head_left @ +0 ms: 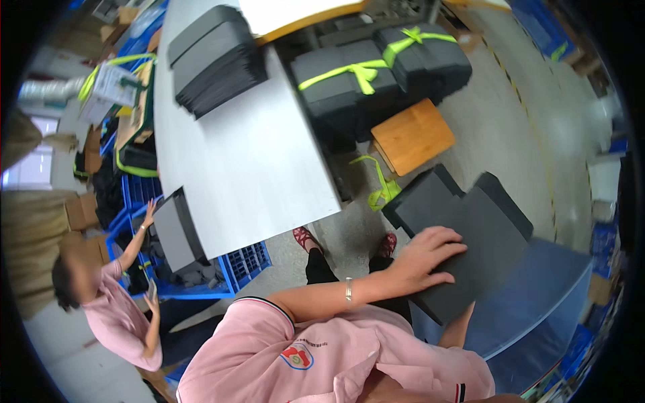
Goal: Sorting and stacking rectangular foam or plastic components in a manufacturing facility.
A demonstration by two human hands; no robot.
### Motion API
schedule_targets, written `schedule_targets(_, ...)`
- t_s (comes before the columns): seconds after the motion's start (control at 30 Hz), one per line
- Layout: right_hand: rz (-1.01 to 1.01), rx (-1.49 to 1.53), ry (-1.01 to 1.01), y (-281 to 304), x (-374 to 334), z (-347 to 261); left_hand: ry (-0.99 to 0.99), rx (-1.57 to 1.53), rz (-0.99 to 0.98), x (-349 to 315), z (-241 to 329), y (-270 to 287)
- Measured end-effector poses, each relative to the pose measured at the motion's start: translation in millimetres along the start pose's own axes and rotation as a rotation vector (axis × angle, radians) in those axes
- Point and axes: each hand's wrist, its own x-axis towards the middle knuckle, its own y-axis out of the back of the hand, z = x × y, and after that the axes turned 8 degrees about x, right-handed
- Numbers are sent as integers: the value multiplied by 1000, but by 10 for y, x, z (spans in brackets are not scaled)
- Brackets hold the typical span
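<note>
Grey floor [500, 121] lies behind the dark panels [487, 232], right of centre; the left hand [424, 263] spreads on top. I can't tell the right hand's [462, 322] grip; uneven support could spill them.

1. The head-worn left fisheye camera looks steeply down.
2. It faces past the pink shirt [322, 359], close at the lower edge, toward the nearby left hand [424, 260].
3. The worktop [269, 161] and floor [500, 127] spread farther off, left and right.

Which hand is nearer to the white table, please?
Left. The left hand rests on the dark panels, right of the table; the right hand is hidden, its forearm farther off.
</note>
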Motion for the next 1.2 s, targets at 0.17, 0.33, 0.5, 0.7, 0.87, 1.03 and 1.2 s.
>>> schedule_targets(0.17, -112, -184, -4, -1847, 16, -198, 210, 156, 278, -790, 7, 1422)
schedule_targets(0.33, -424, -754, -128, -3880, 3, -148, 457, 166, 515, -1645, -58, 2371)
schedule_targets(0.5, -898, -1237, -114, -5728, -388, 503, 710, 138, 671, -2379, -239, 2641)
schedule_targets(0.7, -1214, -1623, 193, -6830, -527, 1412, 859, -37, 796, -2867, -328, 2906)
schedule_targets(0.87, -1359, -1874, 375, -7126, -455, 2287, 871, -70, 490, -3241, -711, 2883)
schedule_targets(1.03, -1334, -2062, 302, -7050, -215, 2757, 907, -118, 261, -3057, -717, 3074)
schedule_targets(1.2, -1477, -2030, 381, -7087, -232, 2722, 1091, -156, 172, -3092, -771, 3132)
